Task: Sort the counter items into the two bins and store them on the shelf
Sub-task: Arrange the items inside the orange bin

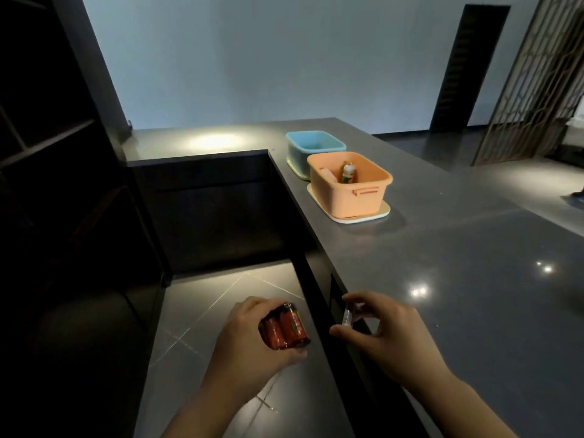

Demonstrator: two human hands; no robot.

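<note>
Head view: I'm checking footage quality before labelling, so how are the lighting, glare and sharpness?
Head view: dim overall; bright glare patch on the counter behind the blue bin, small light reflections at right; dark shelf nearly black; wide-angle bending at the edges; the small item in the right hand is blurred.

The small clear object (347,317) pinched in the right hand (388,330) is too small and blurred to identify. The left hand (249,339) covers the far ends of the red batteries (284,327), so their count is unclear. Inside the orange bin (349,184), a bottle (347,172) shows only its top; its label is unreadable. Behind the orange bin, the blue bin (313,147) hides its contents behind its wall. Left of the bins, the shelf (47,137) is lost in darkness and cut by the frame's edge.
</note>
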